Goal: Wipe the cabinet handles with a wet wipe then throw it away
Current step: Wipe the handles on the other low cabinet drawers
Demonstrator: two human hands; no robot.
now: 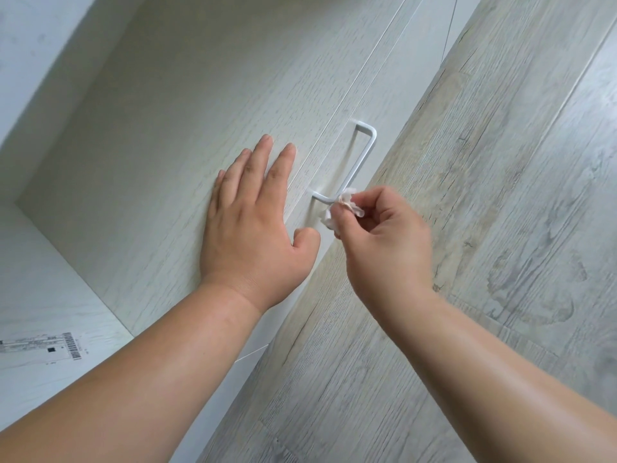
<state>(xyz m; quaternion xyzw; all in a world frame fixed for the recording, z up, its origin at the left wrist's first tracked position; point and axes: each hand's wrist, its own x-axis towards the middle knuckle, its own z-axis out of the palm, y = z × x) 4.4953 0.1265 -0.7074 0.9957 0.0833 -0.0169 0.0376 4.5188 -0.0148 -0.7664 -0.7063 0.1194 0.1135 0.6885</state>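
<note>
Head view, looking down along a pale cabinet front. Small crumpled white wet wipe (pixel 340 208) pinched in the fingertips of the right hand (pixel 380 242), pressed against the near end of a white metal bar handle (pixel 359 162), right at the bend where the bar turns in toward the door. Right hand curled almost closed around the wipe, thumb and forefinger gripping it, remaining fingers folded into the palm, forearm reaching in from the lower right. Wipe just beyond the thumb of the left hand (pixel 257 225), a short gap between them. Left hand fully open and holding nothing, palm laid flat on the cabinet door (pixel 173 105) beside the handle, fingers spread and pointing away from the camera, thumb out toward the handle's near post. Handle mounted close to the door's edge, running away from the camera, its far end bare. Grey wood-grain floor (pixel 500 195) filling the right side of the view. At the lower left, a pale surface carrying a white label with a barcode (pixel 71 345).
</note>
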